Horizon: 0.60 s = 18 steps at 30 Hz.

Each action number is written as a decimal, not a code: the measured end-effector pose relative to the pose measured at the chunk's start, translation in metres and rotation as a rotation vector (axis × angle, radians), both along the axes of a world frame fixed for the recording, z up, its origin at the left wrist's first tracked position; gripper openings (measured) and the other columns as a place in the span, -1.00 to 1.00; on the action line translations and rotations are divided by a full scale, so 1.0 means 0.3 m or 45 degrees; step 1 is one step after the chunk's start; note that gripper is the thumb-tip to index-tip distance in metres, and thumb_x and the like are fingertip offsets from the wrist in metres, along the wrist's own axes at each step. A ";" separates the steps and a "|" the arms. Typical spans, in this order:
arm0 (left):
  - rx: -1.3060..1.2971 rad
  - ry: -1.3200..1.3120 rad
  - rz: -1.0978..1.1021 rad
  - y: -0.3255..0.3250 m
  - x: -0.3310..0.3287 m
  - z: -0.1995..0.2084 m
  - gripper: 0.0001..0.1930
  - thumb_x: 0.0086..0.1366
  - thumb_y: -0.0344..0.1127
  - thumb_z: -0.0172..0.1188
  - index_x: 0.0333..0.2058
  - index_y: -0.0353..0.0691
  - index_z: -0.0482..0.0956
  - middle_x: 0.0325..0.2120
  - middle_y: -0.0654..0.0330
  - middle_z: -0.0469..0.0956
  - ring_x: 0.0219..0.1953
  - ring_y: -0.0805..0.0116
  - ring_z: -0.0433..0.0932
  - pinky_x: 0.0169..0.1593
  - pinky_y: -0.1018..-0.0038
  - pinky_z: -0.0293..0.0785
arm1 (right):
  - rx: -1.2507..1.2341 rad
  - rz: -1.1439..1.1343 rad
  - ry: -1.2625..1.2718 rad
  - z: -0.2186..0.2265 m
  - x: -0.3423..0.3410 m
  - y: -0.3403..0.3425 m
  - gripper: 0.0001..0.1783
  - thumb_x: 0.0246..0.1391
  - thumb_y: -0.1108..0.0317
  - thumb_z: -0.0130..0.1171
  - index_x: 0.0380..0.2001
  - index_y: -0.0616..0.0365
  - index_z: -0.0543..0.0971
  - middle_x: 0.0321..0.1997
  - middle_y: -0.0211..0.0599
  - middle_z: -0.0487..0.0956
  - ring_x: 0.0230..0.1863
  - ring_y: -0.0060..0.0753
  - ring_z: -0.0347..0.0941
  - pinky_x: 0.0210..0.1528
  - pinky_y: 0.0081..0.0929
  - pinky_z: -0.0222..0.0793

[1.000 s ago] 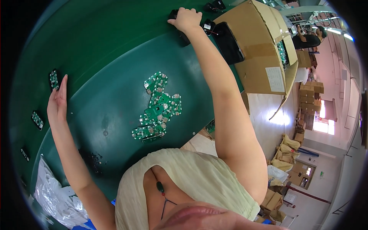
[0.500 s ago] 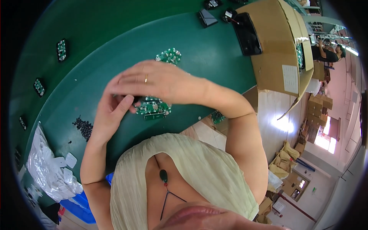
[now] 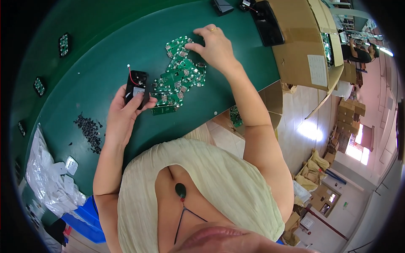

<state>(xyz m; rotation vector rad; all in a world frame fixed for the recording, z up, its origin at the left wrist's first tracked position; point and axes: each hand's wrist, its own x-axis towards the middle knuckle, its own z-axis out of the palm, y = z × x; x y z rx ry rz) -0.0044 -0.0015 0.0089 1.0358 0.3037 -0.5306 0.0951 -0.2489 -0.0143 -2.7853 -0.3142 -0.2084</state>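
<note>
My left hand [image 3: 122, 113] grips a black plastic housing [image 3: 143, 80] with fingers and thumb. A thin red wire with a white connector [image 3: 128, 65] rises from the housing, and a silvery block sits inside it under my thumb. Right beside it lies a loose heap of green circuit boards [image 3: 179, 78]. At the heap's far end is my right hand [image 3: 216, 48], thumb and fingers apart, with nothing visible in it. The thumb tip is close to the far boards; whether it touches one, I cannot tell.
Small black parts [image 3: 88, 130] lie scattered left of my forearm, near a clear plastic bag [image 3: 42, 168]. A cardboard box [image 3: 295, 42] stands at the right, beside a flat black panel [image 3: 266, 25]. Assembled units [image 3: 63, 44] sit along the far left strip. A person [image 3: 358, 54] is in the background.
My right hand has left my left hand and moved far and right to the boards. The housing in my left hand, mostly covered before, now shows with its red wire.
</note>
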 end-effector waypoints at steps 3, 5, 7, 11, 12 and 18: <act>0.069 -0.031 0.029 -0.024 0.001 0.007 -0.79 0.25 -0.46 -0.06 -0.15 -0.36 0.27 -0.33 0.10 0.47 -0.30 0.33 0.52 -0.18 0.44 0.47 | 0.119 0.022 0.045 -0.019 -0.006 0.006 -0.63 -0.19 0.20 0.29 -0.32 0.18 0.50 -0.29 -0.35 0.45 -0.32 -0.42 0.42 -0.31 -0.48 0.38; 0.109 -0.039 0.048 -0.037 0.003 0.008 -0.79 0.24 -0.45 -0.05 -0.15 -0.35 0.27 -0.34 0.10 0.48 -0.31 0.34 0.52 -0.20 0.44 0.46 | 0.183 0.023 0.057 -0.023 -0.010 0.007 -0.67 -0.20 0.25 0.30 -0.37 0.20 0.49 -0.33 -0.37 0.45 -0.37 -0.48 0.43 -0.36 -0.52 0.38; 0.146 -0.110 0.025 -0.043 0.007 0.009 -0.76 0.24 -0.41 -0.04 -0.13 -0.33 0.27 -0.35 0.10 0.48 -0.32 0.35 0.52 -0.25 0.47 0.45 | 0.542 -0.032 0.254 -0.017 -0.012 0.006 -0.73 -0.16 0.37 0.29 -0.39 0.22 0.45 -0.43 -0.37 0.47 -0.45 -0.57 0.44 -0.47 -0.61 0.35; 0.132 -0.114 0.006 -0.048 0.013 0.018 -0.75 0.25 -0.39 -0.05 -0.11 -0.31 0.26 -0.36 0.11 0.48 -0.34 0.37 0.51 -0.30 0.48 0.46 | 0.955 -0.191 0.422 0.051 -0.050 0.027 -0.82 -0.10 0.49 0.21 -0.40 0.24 0.43 -0.51 -0.29 0.48 -0.55 -0.56 0.45 -0.51 -0.64 0.38; 0.126 -0.111 0.000 -0.052 0.012 0.023 -0.75 0.25 -0.37 -0.06 -0.10 -0.30 0.26 -0.37 0.11 0.48 -0.35 0.37 0.51 -0.32 0.50 0.46 | 1.172 -0.153 0.386 0.059 -0.060 0.028 -0.83 -0.07 0.51 0.17 -0.37 0.26 0.42 -0.54 -0.30 0.48 -0.55 -0.57 0.46 -0.53 -0.67 0.38; 0.144 -0.145 0.013 -0.076 0.005 0.025 -0.77 0.27 -0.36 -0.09 -0.12 -0.29 0.27 -0.39 0.12 0.48 -0.40 0.41 0.50 -0.39 0.54 0.44 | 1.747 -0.036 0.458 0.127 -0.160 0.105 -0.85 0.01 0.49 0.11 -0.33 0.32 0.43 -0.50 -0.28 0.50 -0.51 -0.53 0.48 -0.53 -0.67 0.38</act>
